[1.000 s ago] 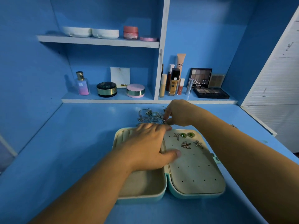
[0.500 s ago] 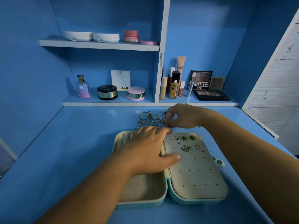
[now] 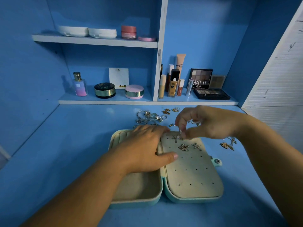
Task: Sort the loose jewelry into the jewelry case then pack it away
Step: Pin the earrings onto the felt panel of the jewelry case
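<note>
The mint jewelry case (image 3: 193,199) lies open on the blue desk, cream lining up. My left hand (image 3: 144,149) rests flat on the case's left half, thumb on the hinge. Over the top of the perforated right panel, my right hand (image 3: 208,123) pinches a small earring (image 3: 181,132) between thumb and fingertips. A butterfly earring (image 3: 184,147) and two starfish earrings (image 3: 196,146) sit pinned on that panel. Loose rings and earrings (image 3: 150,117) lie in a heap behind the case.
A gold chain piece (image 3: 227,144) lies on the desk right of the case. The shelves behind hold a perfume bottle (image 3: 79,85), compacts (image 3: 105,90), foundation bottles (image 3: 173,83) and eyeshadow palettes (image 3: 210,93). A white louvred door (image 3: 278,79) stands at the right.
My right hand has come back from the loose heap to the top of the right panel, now pinching a small earring. The left hand has stayed on the case.
</note>
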Motion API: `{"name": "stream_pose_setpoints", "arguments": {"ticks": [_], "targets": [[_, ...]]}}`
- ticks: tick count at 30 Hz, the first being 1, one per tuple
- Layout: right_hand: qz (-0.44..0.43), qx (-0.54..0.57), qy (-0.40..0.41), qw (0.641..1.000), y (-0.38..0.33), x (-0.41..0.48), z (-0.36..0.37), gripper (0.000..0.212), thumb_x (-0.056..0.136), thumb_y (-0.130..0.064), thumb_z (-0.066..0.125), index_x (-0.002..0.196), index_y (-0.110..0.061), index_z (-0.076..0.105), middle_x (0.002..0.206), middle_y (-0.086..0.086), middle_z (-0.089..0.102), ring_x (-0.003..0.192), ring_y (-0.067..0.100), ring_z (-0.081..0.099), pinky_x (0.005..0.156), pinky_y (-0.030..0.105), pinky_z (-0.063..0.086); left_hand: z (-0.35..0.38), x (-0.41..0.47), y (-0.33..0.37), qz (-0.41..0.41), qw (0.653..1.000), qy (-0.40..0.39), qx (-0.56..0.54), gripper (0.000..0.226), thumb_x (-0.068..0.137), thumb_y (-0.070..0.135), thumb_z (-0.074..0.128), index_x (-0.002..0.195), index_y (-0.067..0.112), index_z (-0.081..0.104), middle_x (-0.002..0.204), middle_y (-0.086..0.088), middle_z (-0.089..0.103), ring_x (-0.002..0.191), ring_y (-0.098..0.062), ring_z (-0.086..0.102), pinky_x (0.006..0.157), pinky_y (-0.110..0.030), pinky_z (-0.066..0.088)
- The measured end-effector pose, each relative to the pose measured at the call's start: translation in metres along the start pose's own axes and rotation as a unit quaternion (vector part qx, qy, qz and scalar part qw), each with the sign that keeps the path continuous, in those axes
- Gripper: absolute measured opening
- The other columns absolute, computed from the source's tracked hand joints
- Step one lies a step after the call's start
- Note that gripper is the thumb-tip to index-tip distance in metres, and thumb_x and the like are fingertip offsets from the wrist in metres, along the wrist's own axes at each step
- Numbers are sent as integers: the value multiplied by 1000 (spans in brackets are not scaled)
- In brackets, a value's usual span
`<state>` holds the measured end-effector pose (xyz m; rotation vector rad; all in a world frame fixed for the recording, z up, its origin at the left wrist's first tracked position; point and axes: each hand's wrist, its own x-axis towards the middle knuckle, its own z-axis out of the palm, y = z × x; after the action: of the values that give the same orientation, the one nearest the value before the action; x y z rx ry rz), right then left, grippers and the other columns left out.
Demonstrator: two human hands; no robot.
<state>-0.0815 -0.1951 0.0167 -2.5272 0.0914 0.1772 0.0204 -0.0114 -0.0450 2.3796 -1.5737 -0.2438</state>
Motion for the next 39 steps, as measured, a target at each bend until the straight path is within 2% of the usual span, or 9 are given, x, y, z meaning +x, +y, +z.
{"name": "stream_pose_setpoints", "arguments": {"ticks": [4,9,15,17,21,29,32,34,39], "targets": [[-12,-36,-23,999,3,-11,19,6,76,-32,75,76,-36,70,110,-24,53,105,-6,50,88,21,39,0,0,0,-4,1000,4,2,78,81,73,50,145,37,25,147,12,35,135,-9,27,110,-28,23],[-14,-69,24,997,13,-13,27,5,75,-39,74,78,-38,70,106,-26,51,108,-11,35,91,19,35,-1,0,0,-4,1000,7,-2,72,83,69,51,143,38,26,145,15,34,134,-6,27,109,-26,25],[-5,-16,138,990,40,-17,21,15,79,-34,73,91,-39,66,105,-18,55,104,-1,51,95,28,40,-1,0,0,38,996,62,-60,37,88,41,60,123,43,51,129,24,41,124,5,34,101,-19,28],[12,-23,150,988,47,-17,20,22,79,-32,73,97,-40,63,103,-19,54,102,-1,50,92,27,42,1,0,0,59,993,69,-78,29,84,47,61,112,46,59,128,27,40,126,8,31,104,-21,28],[25,-59,138,988,51,-13,25,28,81,-33,71,106,-37,61,99,-14,54,93,2,51,80,23,44,3,-2,0,101,991,54,-75,38,75,69,54,108,51,62,126,33,40,130,10,28,107,-30,34],[17,-34,146,988,52,-12,26,22,81,-34,70,102,-32,66,88,-7,57,81,10,54,72,24,46,4,-3,5,122,985,75,-94,10,80,49,71,86,42,68,121,30,48,125,8,36,101,-23,33],[16,-24,143,989,52,-11,26,20,82,-33,70,101,-31,66,88,-6,58,81,12,56,72,27,48,5,-1,5,130,984,84,-89,8,80,53,67,79,46,62,117,29,51,122,6,40,97,-22,35],[14,-25,143,989,52,-10,27,19,82,-33,69,100,-32,65,88,-7,58,79,11,56,71,26,47,5,-1,4,134,983,90,-82,11,79,58,61,80,47,61,117,29,51,122,6,40,95,-21,35],[39,-33,149,987,54,-10,27,18,81,-39,68,98,-36,63,86,-11,56,75,8,54,69,24,46,4,-3,4,151,984,70,-65,23,83,55,61,103,47,68,122,28,49,127,3,37,102,-20,33]]}}
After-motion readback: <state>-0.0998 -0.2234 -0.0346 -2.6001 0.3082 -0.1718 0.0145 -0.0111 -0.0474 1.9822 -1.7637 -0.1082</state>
